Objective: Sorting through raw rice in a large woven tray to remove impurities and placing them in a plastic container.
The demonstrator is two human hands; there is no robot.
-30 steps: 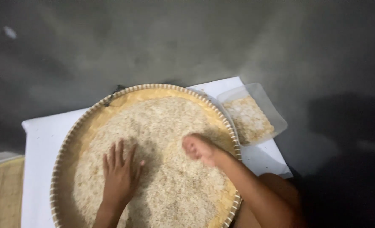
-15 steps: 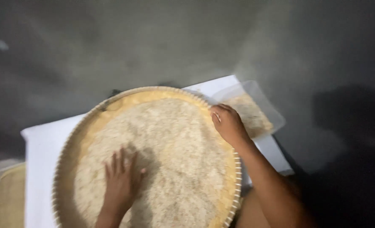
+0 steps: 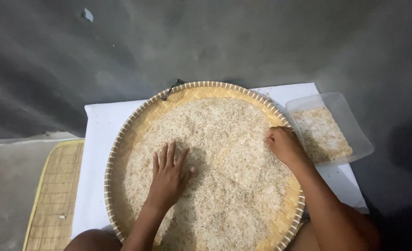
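Our left hand (image 3: 169,174) lay flat, fingers spread, on the rice (image 3: 215,153) heaped in the round woven tray (image 3: 122,139); our right hand (image 3: 284,145), its grip curled closed as if pinching grains, sat by the tray's right rim near the clear plastic container (image 3: 350,121). We judged the rice loose, light and slippery, best scooped or pinched. The round heap showed no long axis.

On the round woven tray (image 3: 122,153) of rice (image 3: 224,139), the left hand (image 3: 169,176) lies flat at center, the right hand (image 3: 284,145) curled at three o'clock beside a plastic tub (image 3: 350,116).
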